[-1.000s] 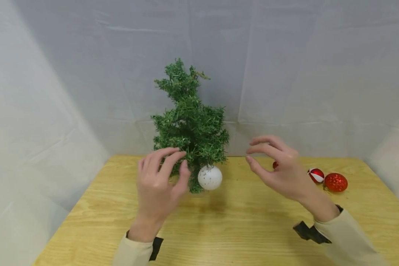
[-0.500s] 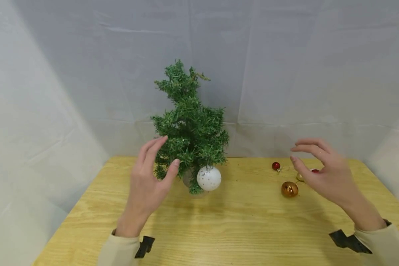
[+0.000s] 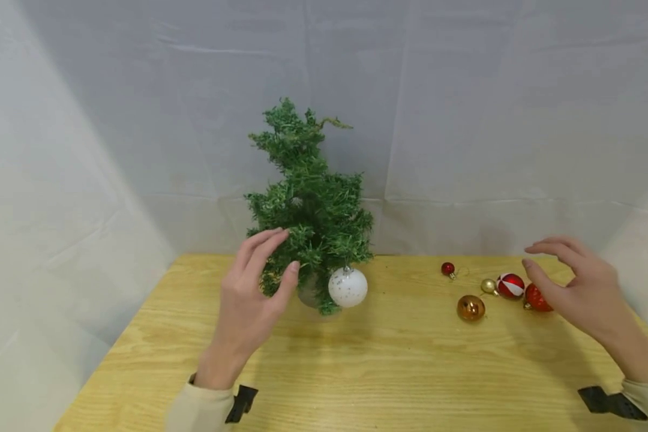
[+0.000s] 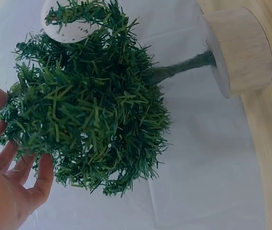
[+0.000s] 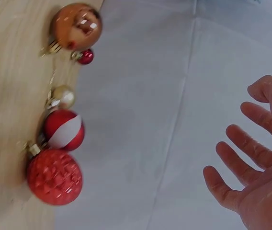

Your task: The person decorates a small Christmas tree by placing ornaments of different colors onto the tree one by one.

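A small artificial Christmas tree (image 3: pixel 315 186) stands on the table, its round wooden base (image 4: pixel 246 52) plain in the left wrist view. From a low front branch hangs a white speckled bauble (image 3: pixel 348 288). My left hand (image 3: pixel 251 300) is at the tree's left front, fingers loosely bent with a gap to the thumb; in the left wrist view its fingertips overlap the branches. Over the table's right side hovers my right hand (image 3: pixel 583 291), holding nothing, fingers spread. Nearest to it lies a red glittery bauble (image 3: pixel 536 298), partly hidden by the hand in the head view.
Beside the red bauble are a red-and-white bauble (image 3: pixel 510 285) and a small gold one (image 3: pixel 488 286). A copper-coloured bauble (image 3: pixel 471 308) and a tiny dark red one (image 3: pixel 447 269) lie further left. A pale cloth backdrop (image 3: pixel 464 120) rises behind the wooden table (image 3: pixel 399 372).
My right hand has moved rightward from near the tree, uncovering several baubles. My left hand drew back left, then came slightly right again. The white bauble and tree shifted a little.
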A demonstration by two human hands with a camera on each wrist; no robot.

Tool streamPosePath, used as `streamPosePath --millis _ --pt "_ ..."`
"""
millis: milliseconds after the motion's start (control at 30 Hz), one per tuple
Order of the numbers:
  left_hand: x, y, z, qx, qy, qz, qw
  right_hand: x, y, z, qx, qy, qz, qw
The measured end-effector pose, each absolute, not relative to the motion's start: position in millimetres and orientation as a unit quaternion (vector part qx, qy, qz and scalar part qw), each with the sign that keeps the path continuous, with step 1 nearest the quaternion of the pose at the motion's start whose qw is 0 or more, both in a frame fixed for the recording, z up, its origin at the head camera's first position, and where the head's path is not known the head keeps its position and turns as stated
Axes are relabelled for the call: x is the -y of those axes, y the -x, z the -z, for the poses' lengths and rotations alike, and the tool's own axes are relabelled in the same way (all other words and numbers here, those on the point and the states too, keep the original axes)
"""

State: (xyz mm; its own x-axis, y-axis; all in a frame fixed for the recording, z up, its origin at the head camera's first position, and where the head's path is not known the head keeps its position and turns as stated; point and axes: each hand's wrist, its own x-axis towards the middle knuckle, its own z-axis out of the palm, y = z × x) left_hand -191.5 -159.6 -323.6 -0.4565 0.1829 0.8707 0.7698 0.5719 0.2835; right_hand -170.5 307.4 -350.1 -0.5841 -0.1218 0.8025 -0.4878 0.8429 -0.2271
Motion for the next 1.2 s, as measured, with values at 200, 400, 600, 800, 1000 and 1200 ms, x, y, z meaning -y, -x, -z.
streamPosePath --millis 200,400,600,800,1000,1200 --pt "172 208 325 0.749 0.373 0.37 0.405 -300 135 369 0.884 -0.098 -0.174 0.423" --pt "163 200 326 0.745 0.388 0.367 0.4 -318 131 383 0.911 -0.059 -0.161 0.375" --pt "153 193 325 0.738 0.403 0.372 0.393 -330 129 393 0.94 -0.038 -0.132 0.312" --pt "150 190 326 0.739 0.411 0.371 0.384 -342 135 407 0.961 -0.03 -0.113 0.251" --pt "154 192 327 0.736 0.41 0.376 0.386 -350 137 416 0.973 -0.028 -0.113 0.199" --pt "158 193 327 0.74 0.408 0.365 0.391 -357 138 421 0.978 -0.039 -0.118 0.169"
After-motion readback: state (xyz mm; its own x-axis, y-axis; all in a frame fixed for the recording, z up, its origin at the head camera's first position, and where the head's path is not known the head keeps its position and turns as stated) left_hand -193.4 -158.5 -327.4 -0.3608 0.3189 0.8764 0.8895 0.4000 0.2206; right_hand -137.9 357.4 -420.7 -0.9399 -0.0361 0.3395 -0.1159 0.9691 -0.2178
